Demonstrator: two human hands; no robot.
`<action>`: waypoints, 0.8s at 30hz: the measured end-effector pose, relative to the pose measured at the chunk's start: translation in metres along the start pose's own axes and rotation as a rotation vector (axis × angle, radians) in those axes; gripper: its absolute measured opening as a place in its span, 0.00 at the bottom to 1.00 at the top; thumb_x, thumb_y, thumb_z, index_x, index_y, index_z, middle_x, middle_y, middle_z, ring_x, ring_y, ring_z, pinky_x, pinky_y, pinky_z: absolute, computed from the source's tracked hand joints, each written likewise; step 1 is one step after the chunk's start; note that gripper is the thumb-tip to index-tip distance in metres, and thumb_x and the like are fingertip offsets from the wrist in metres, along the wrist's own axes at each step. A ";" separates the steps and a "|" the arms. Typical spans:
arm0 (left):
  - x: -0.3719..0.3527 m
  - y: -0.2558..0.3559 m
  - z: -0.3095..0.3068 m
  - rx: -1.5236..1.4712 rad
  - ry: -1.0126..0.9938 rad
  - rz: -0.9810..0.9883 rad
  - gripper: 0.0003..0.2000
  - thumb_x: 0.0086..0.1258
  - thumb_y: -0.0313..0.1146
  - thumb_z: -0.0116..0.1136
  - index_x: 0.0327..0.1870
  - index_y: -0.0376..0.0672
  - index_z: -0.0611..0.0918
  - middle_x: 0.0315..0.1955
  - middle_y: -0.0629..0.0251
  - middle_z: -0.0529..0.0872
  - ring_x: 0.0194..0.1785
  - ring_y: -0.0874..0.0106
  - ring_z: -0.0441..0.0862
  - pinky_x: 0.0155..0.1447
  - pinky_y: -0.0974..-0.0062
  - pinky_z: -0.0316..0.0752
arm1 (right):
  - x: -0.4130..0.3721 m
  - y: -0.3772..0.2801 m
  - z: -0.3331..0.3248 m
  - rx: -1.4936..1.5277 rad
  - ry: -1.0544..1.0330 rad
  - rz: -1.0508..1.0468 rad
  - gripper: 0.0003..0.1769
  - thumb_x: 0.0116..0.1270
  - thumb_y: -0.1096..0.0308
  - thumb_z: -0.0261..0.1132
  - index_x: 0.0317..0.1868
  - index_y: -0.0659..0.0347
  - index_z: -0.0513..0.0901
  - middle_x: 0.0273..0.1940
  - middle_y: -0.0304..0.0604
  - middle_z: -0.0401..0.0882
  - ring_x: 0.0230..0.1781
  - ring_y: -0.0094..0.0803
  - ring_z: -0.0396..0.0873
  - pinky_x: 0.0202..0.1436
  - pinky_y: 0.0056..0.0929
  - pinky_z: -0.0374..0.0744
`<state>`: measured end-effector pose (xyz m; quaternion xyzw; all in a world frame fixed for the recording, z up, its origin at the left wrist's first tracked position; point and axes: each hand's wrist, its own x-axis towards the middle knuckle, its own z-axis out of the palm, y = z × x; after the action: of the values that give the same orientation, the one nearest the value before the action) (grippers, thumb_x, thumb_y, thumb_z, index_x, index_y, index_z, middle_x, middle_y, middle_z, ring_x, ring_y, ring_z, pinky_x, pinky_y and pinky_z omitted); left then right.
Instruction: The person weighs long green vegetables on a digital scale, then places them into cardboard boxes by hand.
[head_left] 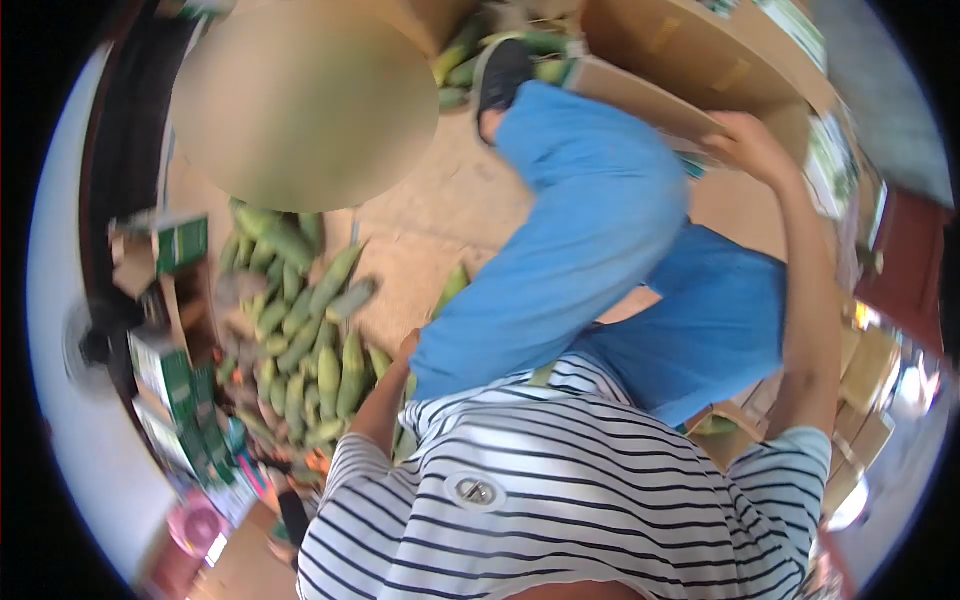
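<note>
My right hand (738, 148) is closed on the edge of an open cardboard box (680, 65) at the upper right. My left hand (410, 345) is beside my blue trouser leg, mostly hidden by it, so its fingers do not show. Left of that hand a large heap of green, elongated vegetables (325, 370) lies on the tan floor (430, 205). One more green vegetable (454, 285) shows just beyond my knee.
Green and white cartons (165, 375) line the left side. More vegetables (460, 70) lie beside my shoe (503, 75). Another person's dark-sleeved arm (292, 515) shows at lower left, near a pink fan (197, 525). Cardboard boxes (862, 400) stand at right. A blurred oval covers the upper left.
</note>
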<state>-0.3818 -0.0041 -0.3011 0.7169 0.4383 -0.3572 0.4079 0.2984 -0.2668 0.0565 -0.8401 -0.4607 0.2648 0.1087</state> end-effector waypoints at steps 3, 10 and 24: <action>-0.025 -0.012 0.033 -0.380 0.105 -0.016 0.28 0.64 0.56 0.49 0.46 0.34 0.76 0.39 0.38 0.80 0.49 0.46 0.78 0.53 0.56 0.72 | 0.000 -0.021 -0.002 0.198 -0.051 0.123 0.14 0.61 0.71 0.59 0.46 0.67 0.77 0.38 0.54 0.80 0.39 0.43 0.78 0.47 0.34 0.74; -0.033 0.060 0.008 0.134 0.171 0.050 0.22 0.62 0.45 0.52 0.44 0.31 0.71 0.43 0.39 0.79 0.50 0.45 0.77 0.51 0.54 0.72 | 0.003 -0.022 0.001 0.103 -0.006 0.101 0.14 0.63 0.72 0.59 0.48 0.66 0.77 0.39 0.52 0.80 0.40 0.41 0.78 0.49 0.33 0.73; -0.095 0.245 -0.164 -0.686 0.297 0.316 0.20 0.57 0.44 0.67 0.40 0.36 0.77 0.28 0.62 0.83 0.30 0.76 0.79 0.34 0.77 0.74 | -0.002 -0.006 0.000 -0.005 0.006 0.062 0.14 0.60 0.66 0.61 0.43 0.65 0.78 0.39 0.55 0.79 0.43 0.50 0.77 0.46 0.41 0.73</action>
<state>-0.1654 0.0421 -0.0847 0.6414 0.4707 -0.0157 0.6057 0.2934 -0.2651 0.0596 -0.8550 -0.4349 0.2645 0.0996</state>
